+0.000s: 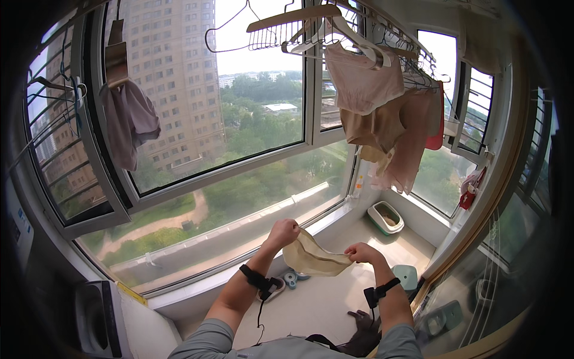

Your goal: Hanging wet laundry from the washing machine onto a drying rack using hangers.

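A pale yellow cloth garment [316, 258] hangs stretched between my two hands, above the floor. My left hand [283, 233] pinches its upper left corner, near the window sill. At the opposite corner, my right hand [362, 252] grips the edge between thumb and fingers. The cloth sags in the middle, and its upper edge is folded, so the exact kind of garment cannot be told. A black strap with a small device and cable circles each forearm.
Clothes on hangers, among them a pink garment [365, 80], hang from a rack at upper right. A litter box [385, 217] stands in the far corner. A dark cat [363, 334] is on the floor near me, by a light green stool [405, 277]. A washing machine [96, 318] stands at left.
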A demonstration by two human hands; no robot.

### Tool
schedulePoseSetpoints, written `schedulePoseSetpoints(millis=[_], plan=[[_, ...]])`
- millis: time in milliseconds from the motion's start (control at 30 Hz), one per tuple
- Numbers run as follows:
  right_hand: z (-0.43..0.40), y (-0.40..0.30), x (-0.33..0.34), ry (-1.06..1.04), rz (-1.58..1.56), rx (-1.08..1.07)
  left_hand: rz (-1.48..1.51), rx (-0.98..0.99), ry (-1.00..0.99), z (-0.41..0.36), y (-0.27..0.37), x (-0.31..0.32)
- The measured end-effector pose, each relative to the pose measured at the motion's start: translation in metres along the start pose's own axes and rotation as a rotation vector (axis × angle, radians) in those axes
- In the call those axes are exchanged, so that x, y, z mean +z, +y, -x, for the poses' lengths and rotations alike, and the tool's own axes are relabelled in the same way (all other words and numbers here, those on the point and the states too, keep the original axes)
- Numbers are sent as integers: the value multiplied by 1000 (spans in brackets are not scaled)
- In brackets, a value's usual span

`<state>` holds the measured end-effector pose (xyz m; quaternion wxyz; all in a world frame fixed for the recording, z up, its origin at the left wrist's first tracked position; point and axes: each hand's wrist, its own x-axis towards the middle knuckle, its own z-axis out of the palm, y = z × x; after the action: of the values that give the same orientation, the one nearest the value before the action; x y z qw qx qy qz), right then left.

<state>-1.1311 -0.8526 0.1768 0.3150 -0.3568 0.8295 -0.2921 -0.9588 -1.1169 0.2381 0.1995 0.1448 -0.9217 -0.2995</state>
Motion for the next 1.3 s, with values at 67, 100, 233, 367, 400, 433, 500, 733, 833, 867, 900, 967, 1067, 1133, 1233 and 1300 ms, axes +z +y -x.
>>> schedulePoseSetpoints(millis=[67,100,233,367,400,433,500,733,833,867,900,967,1067,1133,1233,1300], plan=[[-6,-14,-2,-12,5,-22,-11,-16,38,6,0,-7],[-8,-19,-2,-5,7,-35,-15,-13,68,8,1,-10],[-24,-45,5,-23,46,-92,36,-48,107,20,-8,-29],[-24,-81,12,-38,19,-140,33,-35,169,25,-15,-55],[-19,-93,11,16,62,-173,25,-36,180,26,-14,-62],[-13,-102,7,70,104,-206,16,-37,190,29,-12,-69],[-5,-114,-10,267,97,-315,2,-8,215,33,-10,-78],[75,-194,-65,617,-122,-462,-151,105,232,38,-9,-86],[101,-214,-64,631,-68,-462,-184,91,212,44,-4,-81],[106,-213,-66,657,-46,-459,-181,111,202,42,-5,-78],[111,-213,-66,684,-28,-452,-177,115,204,45,-3,-78],[119,-217,-70,739,5,-481,-144,165,182,50,1,-79],[137,-246,-73,812,-38,-501,-137,164,187,51,-4,-83],[139,-263,-75,801,-74,-551,-130,164,204,53,1,-89],[123,-283,-70,769,-65,-647,-101,145,230,55,11,-107],[114,-294,-61,666,43,-693,-79,140,229,54,25,-117]])
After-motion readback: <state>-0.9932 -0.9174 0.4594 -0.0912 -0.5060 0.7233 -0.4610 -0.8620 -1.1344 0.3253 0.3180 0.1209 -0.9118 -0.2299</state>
